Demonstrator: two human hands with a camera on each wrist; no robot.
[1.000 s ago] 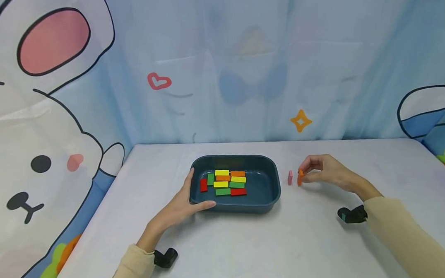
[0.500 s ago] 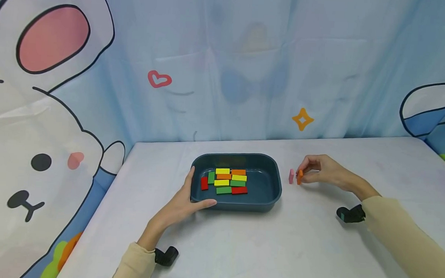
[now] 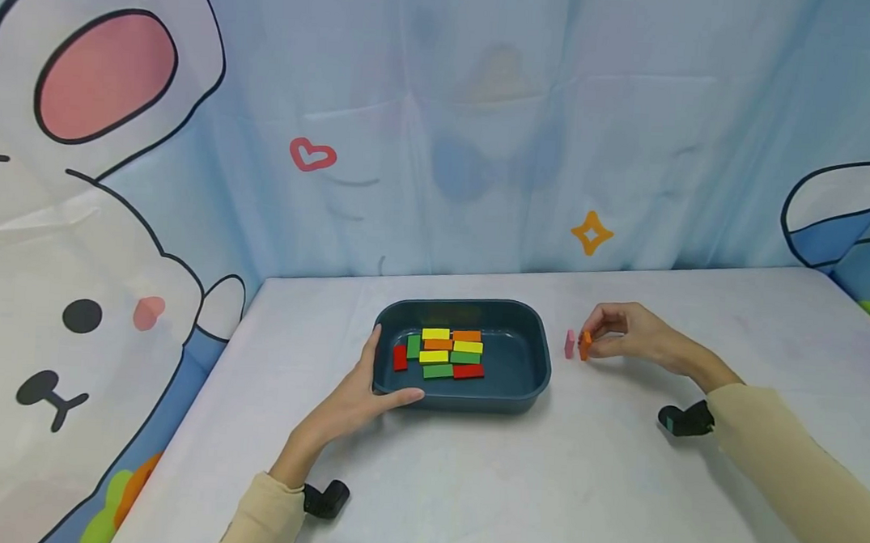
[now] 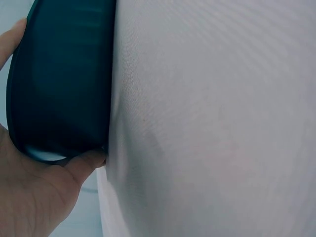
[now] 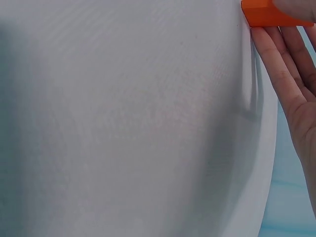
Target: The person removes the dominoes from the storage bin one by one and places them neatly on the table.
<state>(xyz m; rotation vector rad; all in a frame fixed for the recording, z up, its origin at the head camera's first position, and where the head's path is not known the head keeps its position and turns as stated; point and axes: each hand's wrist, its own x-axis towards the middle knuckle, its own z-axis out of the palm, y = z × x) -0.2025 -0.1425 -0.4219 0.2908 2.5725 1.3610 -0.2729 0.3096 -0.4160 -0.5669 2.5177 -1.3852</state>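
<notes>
Edging its pinched orange block (image 3: 585, 347) nearer the pink block (image 3: 569, 344), the right hand (image 3: 632, 333) apparently adjusts their spacing; the widely spread left hand (image 3: 355, 393) touches the tray (image 3: 514, 360).

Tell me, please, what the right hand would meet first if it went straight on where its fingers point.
Probably the pink block, standing just ahead of the orange block that the right hand pinches. The dark tray lies beyond. Depth is uncertain in the head view.
</notes>
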